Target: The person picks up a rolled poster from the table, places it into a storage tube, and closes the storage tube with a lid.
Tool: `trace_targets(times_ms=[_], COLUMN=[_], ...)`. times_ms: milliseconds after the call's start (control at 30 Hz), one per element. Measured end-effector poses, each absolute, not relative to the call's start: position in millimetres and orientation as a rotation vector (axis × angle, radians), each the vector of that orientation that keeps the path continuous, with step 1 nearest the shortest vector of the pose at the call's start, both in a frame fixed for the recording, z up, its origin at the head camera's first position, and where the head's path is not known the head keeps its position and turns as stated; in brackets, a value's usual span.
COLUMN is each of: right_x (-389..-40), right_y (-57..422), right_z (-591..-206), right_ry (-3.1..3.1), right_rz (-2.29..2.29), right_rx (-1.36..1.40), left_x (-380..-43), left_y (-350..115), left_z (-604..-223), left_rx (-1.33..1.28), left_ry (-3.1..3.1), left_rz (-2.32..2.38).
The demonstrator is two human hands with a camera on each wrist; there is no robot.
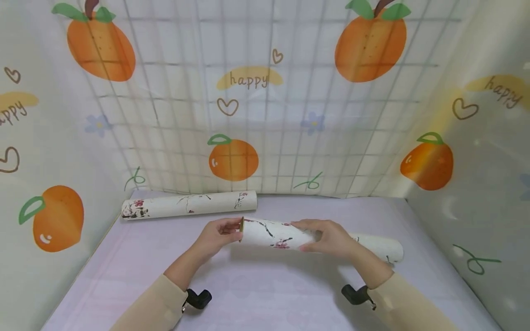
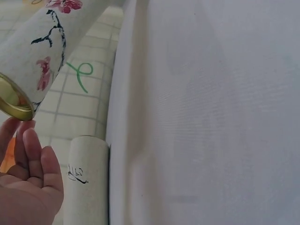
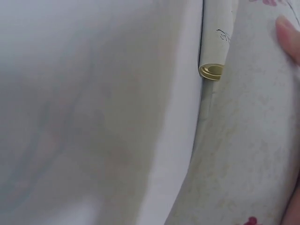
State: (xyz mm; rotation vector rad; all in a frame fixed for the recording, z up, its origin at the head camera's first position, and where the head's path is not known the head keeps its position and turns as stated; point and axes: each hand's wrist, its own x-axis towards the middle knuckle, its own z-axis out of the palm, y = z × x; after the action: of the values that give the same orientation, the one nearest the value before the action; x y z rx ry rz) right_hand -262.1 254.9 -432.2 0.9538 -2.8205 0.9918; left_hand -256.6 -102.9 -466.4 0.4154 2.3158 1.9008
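A white cardboard tube (image 1: 265,234), printed with plum-blossom branches, lies nearly level in front of me, its right end a little lower. My right hand (image 1: 331,236) grips it around the middle, fingers over the far side and thumb on the near side. At its left end is a gold metal cap (image 2: 16,101). Thumb and fingertips of my left hand (image 1: 219,234) pinch the cap's rim. In the right wrist view the held tube (image 3: 248,122) fills the right side, with a fingertip of the right hand (image 3: 288,37) on it.
A second blossom-printed tube (image 1: 190,205) lies at the back left by the wall; its gold end (image 3: 212,71) shows in the right wrist view. The pale table (image 1: 265,289) is bounded by fruit-printed sheeting (image 1: 290,151) at the back and both sides.
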Motion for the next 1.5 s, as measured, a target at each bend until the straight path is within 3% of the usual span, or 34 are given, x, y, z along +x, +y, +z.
trace_targets(times_ms=[1500], right_x=[-261.8], right_y=[250.4], right_z=[-428.4], right_ry=[-2.847], right_rz=[1.021], right_rx=[0.949], left_x=[-255.5], left_y=[-110.0], left_z=[-464.6], left_rx=[0.535], left_ry=[2.506], left_rz=[1.681])
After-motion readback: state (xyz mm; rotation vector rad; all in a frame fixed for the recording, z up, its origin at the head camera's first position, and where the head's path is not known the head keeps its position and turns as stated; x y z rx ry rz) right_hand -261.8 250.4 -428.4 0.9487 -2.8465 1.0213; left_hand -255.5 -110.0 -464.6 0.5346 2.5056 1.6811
